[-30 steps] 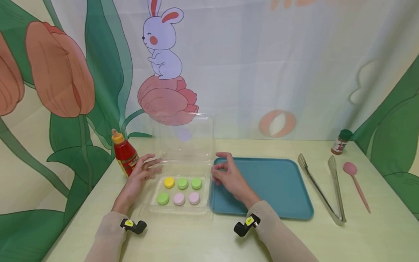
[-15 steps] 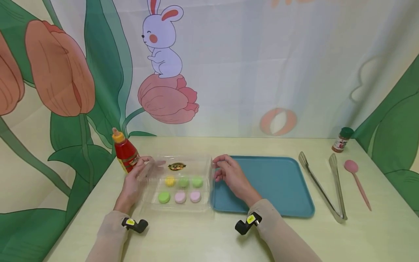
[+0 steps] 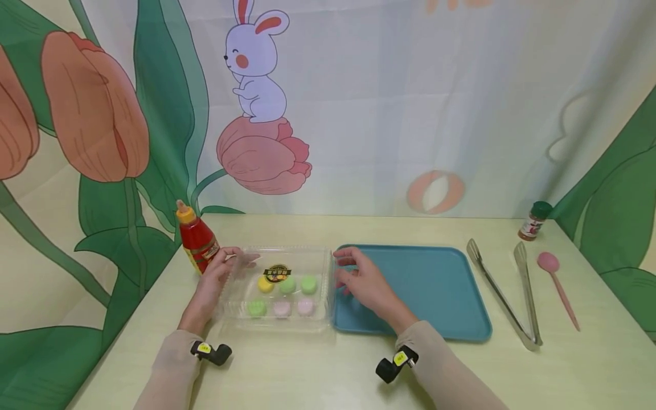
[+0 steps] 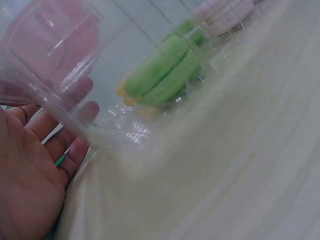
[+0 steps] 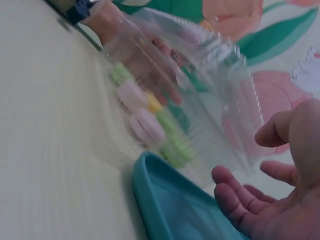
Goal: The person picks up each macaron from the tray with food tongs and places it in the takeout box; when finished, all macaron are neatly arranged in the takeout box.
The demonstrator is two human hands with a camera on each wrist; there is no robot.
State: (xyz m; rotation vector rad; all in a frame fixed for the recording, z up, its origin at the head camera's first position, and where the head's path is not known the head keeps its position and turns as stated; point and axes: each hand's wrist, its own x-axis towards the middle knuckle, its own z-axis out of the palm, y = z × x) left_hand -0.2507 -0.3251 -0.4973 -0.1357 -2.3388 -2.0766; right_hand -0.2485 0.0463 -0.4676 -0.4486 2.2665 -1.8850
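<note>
A clear plastic clamshell box point(image 3: 307, 259) lies on the table, its lid lowered over the base. I cannot tell whether the lid is latched. Through it show a yellow macaron point(image 3: 265, 284), three green macarons point(image 4: 162, 70) and two pink macarons point(image 5: 146, 128). My left hand point(image 3: 209, 287) is at the box's left side, loosely bent fingers against its back left corner. At the right side, over the tray's left edge, is my right hand point(image 3: 370, 289), its relaxed fingers beside the box wall and holding nothing. In the right wrist view a small gap separates its thumb and fingers.
A blue tray point(image 3: 425, 290) adjoins the box on the right. Metal tongs point(image 3: 504, 299), a pink spoon point(image 3: 549, 263) and a green-capped spice jar point(image 3: 534, 222) are farther right. A red sauce bottle point(image 3: 197, 238) stands behind the left hand. A printed curtain point(image 3: 359, 114) hangs behind.
The box lid, upright a second ago, has swung forward and down over the macarons. My left hand has shifted slightly along the box's left side; the right hand stays by its right edge.
</note>
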